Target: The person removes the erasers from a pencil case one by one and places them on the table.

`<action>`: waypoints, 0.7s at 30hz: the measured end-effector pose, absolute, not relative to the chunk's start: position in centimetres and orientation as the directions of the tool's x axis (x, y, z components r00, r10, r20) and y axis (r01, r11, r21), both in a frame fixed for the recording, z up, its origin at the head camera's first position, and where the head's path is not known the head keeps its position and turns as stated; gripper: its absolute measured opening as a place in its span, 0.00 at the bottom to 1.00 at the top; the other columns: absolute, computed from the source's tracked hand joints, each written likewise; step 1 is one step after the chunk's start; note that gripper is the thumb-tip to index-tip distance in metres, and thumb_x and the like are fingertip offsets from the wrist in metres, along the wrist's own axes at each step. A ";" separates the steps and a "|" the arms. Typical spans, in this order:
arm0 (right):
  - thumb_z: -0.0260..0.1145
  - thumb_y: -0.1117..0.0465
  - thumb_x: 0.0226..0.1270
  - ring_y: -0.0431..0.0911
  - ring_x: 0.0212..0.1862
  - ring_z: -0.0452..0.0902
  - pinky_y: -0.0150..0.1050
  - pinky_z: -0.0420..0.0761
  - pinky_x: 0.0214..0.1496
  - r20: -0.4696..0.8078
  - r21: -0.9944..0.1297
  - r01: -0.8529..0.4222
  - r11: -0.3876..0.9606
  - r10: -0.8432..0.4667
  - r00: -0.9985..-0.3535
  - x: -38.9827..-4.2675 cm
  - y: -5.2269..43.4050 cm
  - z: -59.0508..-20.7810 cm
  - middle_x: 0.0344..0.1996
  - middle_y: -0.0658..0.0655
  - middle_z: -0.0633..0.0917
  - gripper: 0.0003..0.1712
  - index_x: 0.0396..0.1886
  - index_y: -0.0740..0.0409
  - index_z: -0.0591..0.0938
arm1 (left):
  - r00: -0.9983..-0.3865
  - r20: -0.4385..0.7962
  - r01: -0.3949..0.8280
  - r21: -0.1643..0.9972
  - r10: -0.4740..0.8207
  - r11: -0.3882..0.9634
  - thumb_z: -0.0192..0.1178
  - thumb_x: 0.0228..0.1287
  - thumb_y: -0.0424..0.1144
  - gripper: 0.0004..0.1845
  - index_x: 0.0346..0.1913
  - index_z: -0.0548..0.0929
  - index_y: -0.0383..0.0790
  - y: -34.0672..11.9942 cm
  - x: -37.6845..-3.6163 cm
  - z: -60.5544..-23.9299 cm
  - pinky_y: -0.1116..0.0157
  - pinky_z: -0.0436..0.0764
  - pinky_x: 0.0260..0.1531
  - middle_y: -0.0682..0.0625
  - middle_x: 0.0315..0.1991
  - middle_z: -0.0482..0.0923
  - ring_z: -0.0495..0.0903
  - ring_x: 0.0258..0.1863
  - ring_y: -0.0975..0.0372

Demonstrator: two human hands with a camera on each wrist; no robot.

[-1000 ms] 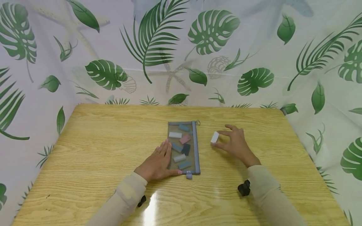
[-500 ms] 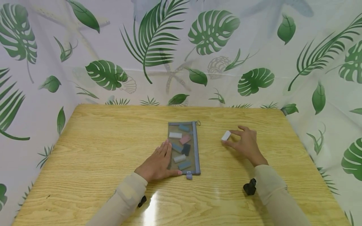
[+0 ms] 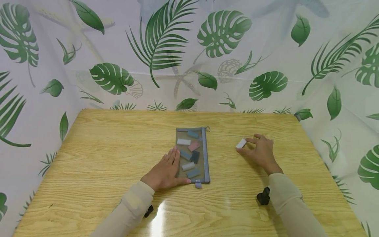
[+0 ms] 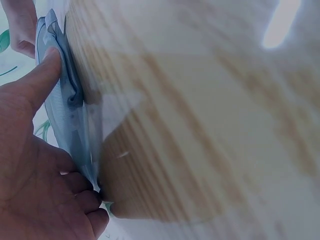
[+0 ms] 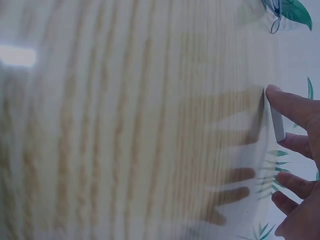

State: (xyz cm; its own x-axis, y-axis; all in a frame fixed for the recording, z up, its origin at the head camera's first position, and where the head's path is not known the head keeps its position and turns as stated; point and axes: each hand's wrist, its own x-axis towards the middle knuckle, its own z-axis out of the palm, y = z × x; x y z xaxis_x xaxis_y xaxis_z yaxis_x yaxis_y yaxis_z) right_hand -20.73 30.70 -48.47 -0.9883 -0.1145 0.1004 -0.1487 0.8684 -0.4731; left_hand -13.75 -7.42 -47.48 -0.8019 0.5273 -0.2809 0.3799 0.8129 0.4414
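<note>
A grey see-through zip pouch lies flat on the table, with several blue, white, pink and dark blocks showing inside. My left hand rests along its left side, fingers straight, the thumb on its near edge. In the left wrist view the thumb presses on the pouch's folded end. To the right of the pouch, my right hand pinches a small white rectangular block between thumb and index finger. The right wrist view shows the block edge-on, close over the table, with the other fingers spread apart.
The wooden table has its far edge against a white leaf-print cloth, which also hangs at both sides. A metal ring sits at the pouch's far right corner. A black wrist device hangs below the right sleeve.
My right hand has moved to the right, away from the pouch, with the white block pinched in it; the block has turned a little. The left hand and pouch have stayed put.
</note>
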 end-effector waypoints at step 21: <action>0.79 0.47 0.58 0.71 0.69 0.62 0.79 0.42 0.66 0.089 -0.470 -0.145 0.871 -0.117 -0.989 -20.5 30.9 -48.8 0.61 0.80 0.73 0.37 0.57 0.71 0.83 | -0.806 -0.280 0.382 0.429 0.522 0.819 0.55 0.68 0.70 0.60 0.79 0.40 0.27 -7.4 -13.8 -47.5 0.51 0.44 0.78 0.35 0.80 0.32 0.35 0.80 0.48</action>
State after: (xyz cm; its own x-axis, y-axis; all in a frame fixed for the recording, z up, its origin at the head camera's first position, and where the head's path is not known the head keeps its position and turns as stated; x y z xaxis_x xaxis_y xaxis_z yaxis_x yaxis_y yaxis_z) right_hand -20.48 30.88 -48.84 -0.9891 -0.1173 0.0888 -0.1454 0.8708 -0.4697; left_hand -13.78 -7.42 -47.47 -0.8060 0.5218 -0.2795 0.3815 0.8190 0.4286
